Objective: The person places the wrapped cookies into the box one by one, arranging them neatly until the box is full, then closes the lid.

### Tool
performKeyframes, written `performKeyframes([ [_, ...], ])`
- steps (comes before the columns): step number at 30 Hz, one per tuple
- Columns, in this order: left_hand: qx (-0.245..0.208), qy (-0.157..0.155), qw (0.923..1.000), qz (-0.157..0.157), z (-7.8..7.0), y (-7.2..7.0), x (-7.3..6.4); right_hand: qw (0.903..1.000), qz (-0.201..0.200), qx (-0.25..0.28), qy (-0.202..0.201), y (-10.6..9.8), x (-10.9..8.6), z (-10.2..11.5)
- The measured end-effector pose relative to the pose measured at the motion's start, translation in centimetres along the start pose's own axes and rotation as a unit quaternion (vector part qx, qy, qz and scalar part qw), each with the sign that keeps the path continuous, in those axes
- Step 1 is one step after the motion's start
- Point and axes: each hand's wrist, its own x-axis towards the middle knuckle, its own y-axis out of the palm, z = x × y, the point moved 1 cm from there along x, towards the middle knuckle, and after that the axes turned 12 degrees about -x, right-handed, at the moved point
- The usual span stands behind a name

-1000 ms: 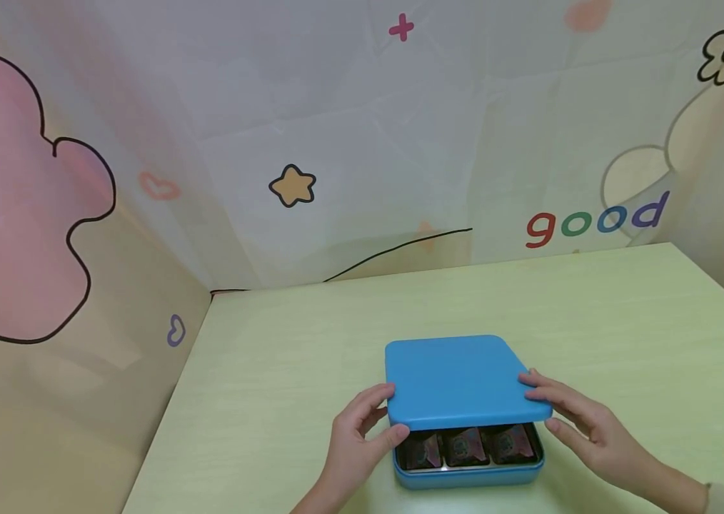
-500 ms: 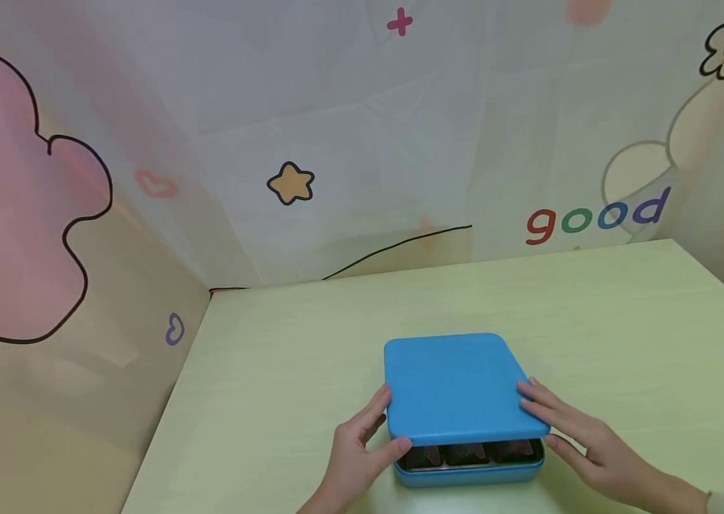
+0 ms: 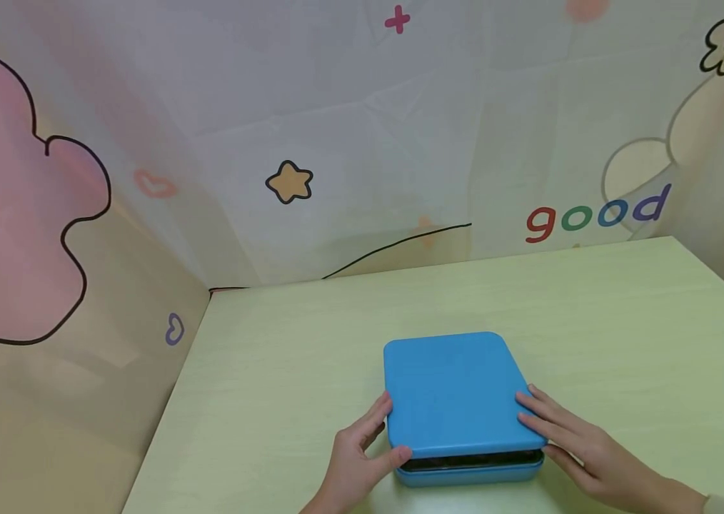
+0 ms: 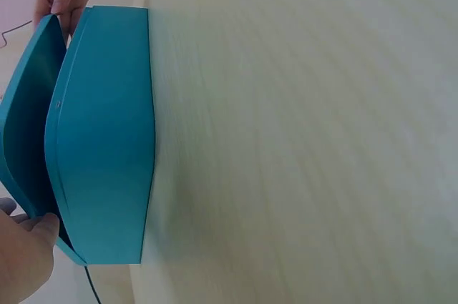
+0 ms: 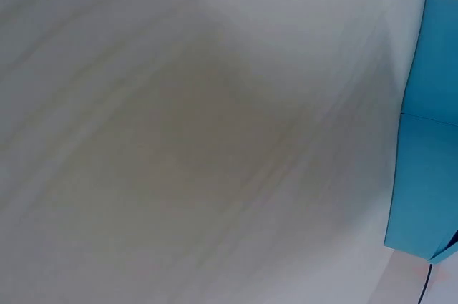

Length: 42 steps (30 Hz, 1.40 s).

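A blue tin box [image 3: 471, 476] sits on the table with its lid [image 3: 455, 392] tilted, raised along the near side. Only a dark strip of the contents shows through the narrow gap. My left hand [image 3: 355, 460] holds the lid's left side, thumb on the near left corner. On the opposite side, my right hand [image 3: 583, 453] grips the lid's right edge with fingers along it and thumb by the near corner. The left wrist view shows the gap between lid [image 4: 25, 114] and box [image 4: 107, 139] from the side. In the right wrist view only the box's side [image 5: 429, 168] appears.
The pale green table [image 3: 285, 400] extends around the box. Behind it hangs a printed cloth backdrop [image 3: 349, 143] with a star, a flower and the word "good". Another printed cloth [image 3: 15, 400] borders the left side.
The lid's near edge has come down toward the box, hiding the dark wrapped pieces that showed inside. Both hands have moved down slightly with it.
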Motion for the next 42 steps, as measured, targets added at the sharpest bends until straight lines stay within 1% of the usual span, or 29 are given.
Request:
performKeyframes([
  [1, -0.001, 0.003, 1.0, 0.003, 0.0, 0.0, -0.1, 1.0, -0.001, -0.003, -0.004, 0.0, 0.1, 0.1],
  [6, -0.001, -0.004, 0.9999, 0.01, 0.1, 0.0, -0.3, 0.9996, -0.009, -0.008, -0.026, -0.1, 0.3, 0.4],
  [9, 0.005, -0.01, 0.9998, 0.013, 0.2, 0.1, -0.4, 0.9994, -0.006, -0.017, -0.028, 0.1, -0.2, 0.3],
  [12, 0.015, -0.019, 0.9996, 0.013, 0.5, 0.1, -0.4, 0.9991, -0.002, -0.029, -0.03, 0.5, -1.0, -0.1],
  [15, 0.026, -0.028, 0.9992, 0.011, 0.8, 0.1, -0.4, 0.9988, 0.004, -0.038, -0.029, 1.0, -1.8, -0.5],
  [21, 0.031, -0.02, 0.9992, 0.012, 1.1, 0.0, -0.4, 0.9983, 0.017, -0.053, -0.018, 1.5, -2.8, -0.8],
  [25, 0.04, -0.035, 0.9986, 0.0, 1.2, -0.1, -0.3, 0.9981, 0.018, -0.058, -0.007, 1.5, -2.9, -0.8],
  [28, 0.059, -0.042, 0.9973, -0.009, 1.2, -0.2, -0.2, 0.9988, 0.004, -0.05, -0.002, 1.4, -2.7, -0.9],
  [31, 0.091, -0.03, 0.9952, -0.02, 1.1, -0.4, 0.1, 0.9989, -0.018, -0.042, 0.01, 1.5, -2.2, -1.2],
  [33, 0.11, -0.016, 0.9933, -0.03, 1.1, -0.5, 0.4, 0.9984, -0.017, -0.042, 0.034, 1.4, -1.8, -1.4],
  [34, 0.119, -0.009, 0.9923, -0.035, 1.0, -0.5, 0.6, 0.9974, -0.007, -0.045, 0.055, 1.4, -1.6, -1.4],
  [35, 0.126, -0.004, 0.9912, -0.04, 1.0, -0.6, 0.8, 0.9956, 0.008, -0.048, 0.079, 1.4, -1.4, -1.5],
  [36, 0.131, -0.004, 0.9904, -0.045, 0.9, -0.6, 1.1, 0.9919, 0.029, -0.054, 0.112, 1.3, -1.2, -1.6],
  [37, 0.137, -0.006, 0.9894, -0.047, 0.9, -0.7, 1.3, 0.9861, 0.051, -0.056, 0.148, 1.3, -1.1, -1.7],
  [38, 0.144, -0.013, 0.9884, -0.047, 0.9, -0.7, 1.5, 0.9779, 0.074, -0.055, 0.188, 1.3, -0.9, -1.8],
  [39, 0.15, -0.022, 0.9873, -0.046, 1.0, -0.7, 1.8, 0.9673, 0.099, -0.051, 0.228, 1.3, -0.7, -1.8],
  [40, 0.154, -0.034, 0.9865, -0.043, 1.0, -0.7, 2.0, 0.9555, 0.12, -0.04, 0.267, 1.3, -0.5, -2.0],
  [42, 0.156, -0.057, 0.9855, -0.034, 1.2, -0.7, 2.4, 0.9301, 0.147, -0.008, 0.337, 1.4, -0.2, -2.3],
])
